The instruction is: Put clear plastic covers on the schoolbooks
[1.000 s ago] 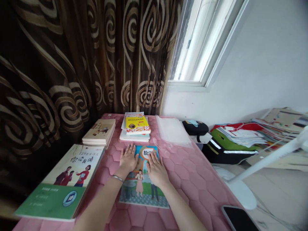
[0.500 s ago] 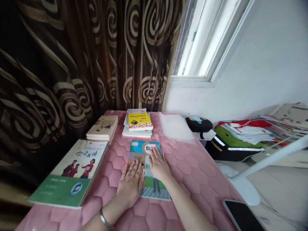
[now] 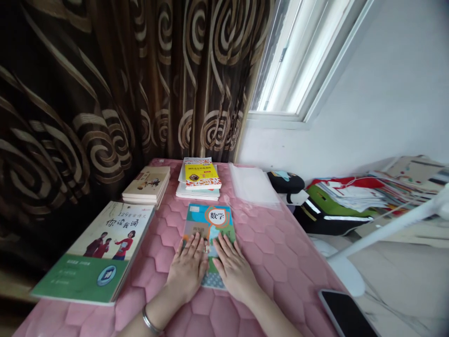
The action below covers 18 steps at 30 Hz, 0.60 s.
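A textbook [image 3: 210, 224] with a blue and green cover lies flat on the pink quilted table cover [image 3: 199, 311]. Flat on its lower left part rests my left hand [image 3: 187, 269], fingers stretched out, a silver bangle on the wrist. My right hand [image 3: 233, 267] lies with fingers spread over the book's right side. Both palms face down, and neither hand grips anything. The hands hide much of the cover's lower half.
Left of the textbook is a stack with a green and white book [image 3: 101, 252] on top. Behind it are beige books [image 3: 147, 181], a pile under a yellow book [image 3: 199, 173] and clear plastic sheets [image 3: 254, 184]. A phone [image 3: 345, 313] and white lamp [image 3: 382, 234] stand right.
My right hand has slid down the cover toward me, uncovering the title circle. My left hand has stayed nearly in place. The view has shifted slightly.
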Available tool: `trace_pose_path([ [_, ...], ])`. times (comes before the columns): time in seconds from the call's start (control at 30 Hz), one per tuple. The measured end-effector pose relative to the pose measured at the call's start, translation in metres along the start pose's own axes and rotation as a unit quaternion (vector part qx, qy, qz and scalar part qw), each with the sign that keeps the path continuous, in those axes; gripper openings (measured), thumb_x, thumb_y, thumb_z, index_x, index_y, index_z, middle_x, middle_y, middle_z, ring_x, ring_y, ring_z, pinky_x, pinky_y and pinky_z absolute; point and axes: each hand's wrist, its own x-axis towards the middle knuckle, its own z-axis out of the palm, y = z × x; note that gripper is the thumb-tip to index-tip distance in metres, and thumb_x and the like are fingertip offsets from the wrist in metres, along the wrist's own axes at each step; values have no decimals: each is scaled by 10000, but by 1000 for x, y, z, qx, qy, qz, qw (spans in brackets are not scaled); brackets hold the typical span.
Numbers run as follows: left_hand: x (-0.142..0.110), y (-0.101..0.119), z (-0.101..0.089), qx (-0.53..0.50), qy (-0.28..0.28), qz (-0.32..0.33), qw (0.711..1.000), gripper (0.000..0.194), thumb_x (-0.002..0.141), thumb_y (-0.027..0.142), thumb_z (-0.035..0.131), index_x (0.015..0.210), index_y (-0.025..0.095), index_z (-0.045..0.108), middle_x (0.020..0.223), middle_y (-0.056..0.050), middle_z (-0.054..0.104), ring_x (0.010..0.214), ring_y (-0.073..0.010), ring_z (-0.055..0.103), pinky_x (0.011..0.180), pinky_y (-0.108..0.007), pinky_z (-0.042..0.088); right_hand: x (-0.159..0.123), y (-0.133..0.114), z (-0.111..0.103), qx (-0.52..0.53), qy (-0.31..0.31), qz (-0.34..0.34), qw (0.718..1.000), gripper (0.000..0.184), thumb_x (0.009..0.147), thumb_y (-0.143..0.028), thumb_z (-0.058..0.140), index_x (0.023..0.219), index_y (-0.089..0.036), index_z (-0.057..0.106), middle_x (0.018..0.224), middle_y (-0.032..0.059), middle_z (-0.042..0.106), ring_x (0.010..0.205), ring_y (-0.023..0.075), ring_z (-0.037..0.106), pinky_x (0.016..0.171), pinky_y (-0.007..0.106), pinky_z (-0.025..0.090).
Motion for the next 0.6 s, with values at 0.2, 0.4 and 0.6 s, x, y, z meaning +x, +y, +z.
trace_pose_path([
  [0.2,3,-12,-3,-58,-22,-109,992,453,969,327,358,1404,277,475,1542,-55,358,1416,-241,326,1118,-440,346,2,-3,-7,38,-23,10,999,548,991,-435,295,1486,-205,336,1570,46,240,1447,235,233,1184,442,212],
  [0.4,48,-30,-23,-105,-29,-226,968,290,876,139,480,1041,219,704,1109,-92,698,1119,-214,604,981,-353,448,8,13,-5,120,106,80,984,373,919,-309,431,1205,-201,646,1426,102,491,1311,255,458,1090,391,389],
  [0.6,67,-41,-24,-119,-11,-262,958,303,860,74,486,1076,196,659,1001,-92,716,978,-197,654,886,-296,472,12,46,-3,148,149,239,948,343,873,-307,467,1119,-147,646,1066,148,668,943,252,663,861,345,522],
])
